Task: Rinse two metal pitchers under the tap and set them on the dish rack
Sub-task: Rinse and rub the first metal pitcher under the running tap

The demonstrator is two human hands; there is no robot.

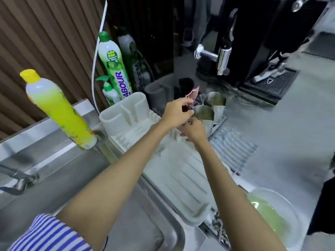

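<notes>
Two metal pitchers stand side by side at the far end of the white dish rack point(174, 171), the near pitcher point(204, 114) in front of the far pitcher point(216, 100). My left hand point(176, 113) reaches over the rack and pinches the near pitcher at its rim. Just below it, my right hand point(194, 132) curls against the same pitcher's side, where the handle is hidden by my fingers. The tap point(18, 178) juts in at the left edge, above the steel sink point(130, 220).
A yellow soap bottle point(58, 109) stands on the sink ledge. Green soap bottles point(114, 64) stand behind the rack's cutlery holder point(125, 113). Right of the rack are a striped mat point(233, 149) and a bowl of green liquid point(272, 212). A black coffee machine point(253, 51) fills the back.
</notes>
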